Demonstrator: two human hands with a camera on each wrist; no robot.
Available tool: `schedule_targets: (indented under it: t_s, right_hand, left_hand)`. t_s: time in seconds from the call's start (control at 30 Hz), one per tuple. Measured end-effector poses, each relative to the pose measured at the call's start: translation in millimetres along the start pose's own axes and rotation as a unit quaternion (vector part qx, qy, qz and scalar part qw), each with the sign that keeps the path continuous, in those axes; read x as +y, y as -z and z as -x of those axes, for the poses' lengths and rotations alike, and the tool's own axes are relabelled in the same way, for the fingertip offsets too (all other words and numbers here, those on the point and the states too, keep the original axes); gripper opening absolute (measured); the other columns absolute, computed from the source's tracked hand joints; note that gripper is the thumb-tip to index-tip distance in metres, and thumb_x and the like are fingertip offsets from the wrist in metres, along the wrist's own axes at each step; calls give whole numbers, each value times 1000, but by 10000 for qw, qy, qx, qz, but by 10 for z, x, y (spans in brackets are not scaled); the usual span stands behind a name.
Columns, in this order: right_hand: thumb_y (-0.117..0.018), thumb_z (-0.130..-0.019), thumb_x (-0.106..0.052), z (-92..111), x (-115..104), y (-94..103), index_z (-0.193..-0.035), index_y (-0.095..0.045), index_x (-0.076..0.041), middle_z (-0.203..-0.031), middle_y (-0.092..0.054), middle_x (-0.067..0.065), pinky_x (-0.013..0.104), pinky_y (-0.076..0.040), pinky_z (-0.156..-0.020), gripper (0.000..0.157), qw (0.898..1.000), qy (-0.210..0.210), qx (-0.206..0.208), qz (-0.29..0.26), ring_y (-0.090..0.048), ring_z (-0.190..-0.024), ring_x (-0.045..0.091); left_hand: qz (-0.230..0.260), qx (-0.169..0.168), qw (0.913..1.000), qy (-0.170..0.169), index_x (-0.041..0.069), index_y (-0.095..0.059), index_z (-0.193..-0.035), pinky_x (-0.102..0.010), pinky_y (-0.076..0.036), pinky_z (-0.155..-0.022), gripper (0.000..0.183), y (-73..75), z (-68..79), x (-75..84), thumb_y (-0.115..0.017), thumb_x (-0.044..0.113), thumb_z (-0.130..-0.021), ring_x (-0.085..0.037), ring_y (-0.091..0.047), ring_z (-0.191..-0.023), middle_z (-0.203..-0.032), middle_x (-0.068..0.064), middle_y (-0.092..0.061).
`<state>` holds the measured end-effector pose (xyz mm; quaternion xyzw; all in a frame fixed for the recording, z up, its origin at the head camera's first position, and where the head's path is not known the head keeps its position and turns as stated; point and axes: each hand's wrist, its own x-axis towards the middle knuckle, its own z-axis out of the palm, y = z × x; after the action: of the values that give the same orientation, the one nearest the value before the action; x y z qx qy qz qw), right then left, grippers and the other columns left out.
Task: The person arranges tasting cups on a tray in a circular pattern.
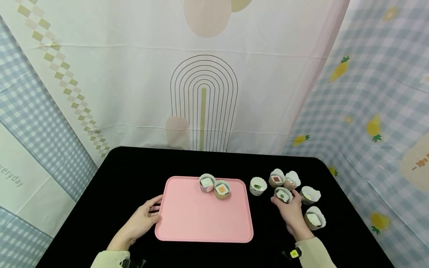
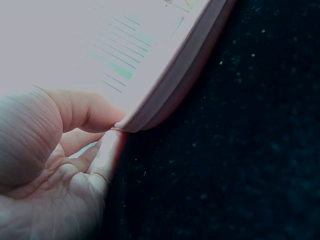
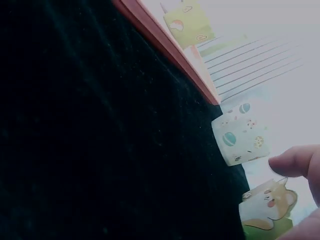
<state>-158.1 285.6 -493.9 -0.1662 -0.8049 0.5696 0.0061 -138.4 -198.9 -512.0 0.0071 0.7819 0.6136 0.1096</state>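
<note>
My left hand (image 1: 143, 219) pinches the left rim of a pink rectangular tray (image 1: 201, 223); in the left wrist view, thumb and finger meet at the rim (image 2: 150, 112). Two small paper cups stand at the tray's far side, one holding a white piece (image 1: 206, 182) and one an orange-centred piece (image 1: 222, 189). To the right of the tray, my right hand (image 1: 291, 212) spreads thumb and fingers around a paper cup (image 1: 283, 194) with a greenish-centred piece inside. In the right wrist view, the thumb (image 3: 292, 161) shows apart from a dog-printed cup (image 3: 267, 207).
Around the right hand stand more paper cups: one with green inside (image 1: 258, 186), one red-centred (image 1: 277, 178), one behind the fingers (image 1: 292, 180), and two farther right (image 1: 310, 195), (image 1: 315, 218). The black table (image 1: 134, 178) ends at a patterned curtain (image 1: 144, 93).
</note>
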Motion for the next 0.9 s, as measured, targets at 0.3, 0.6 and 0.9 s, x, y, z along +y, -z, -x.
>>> schedule_targets:
  t_s: [0.3,0.6,0.9]
  right_hand:
    - [-63,-88,-11,-40,98,-96,-148,-13,5,-142,-13,33,55,-30,-104,79,9991,37,347,241,-23,-130,47]
    - [-65,-87,-12,-9,131,-91,-142,-23,5,-136,-26,30,50,-40,-96,71,9991,61,291,309,-37,-121,43]
    - [-66,-89,-15,17,121,-64,-139,-23,6,-130,-38,28,37,-48,-85,69,9990,117,187,389,-49,-114,38]
  left_hand:
    - [-35,-8,10000,15,6,-39,-146,-36,-55,-84,68,11,5,6,-59,-8,-83,-34,-57,-113,-139,-21,-40]
    - [48,-62,10000,-24,4,-38,-146,-38,-55,-84,68,7,11,7,-59,-9,-83,-36,-56,-114,-139,-24,-39]
    - [91,-42,9999,-61,4,-38,-146,-37,-55,-83,68,-7,3,-3,-59,-10,-82,-35,-57,-112,-137,-25,-41]
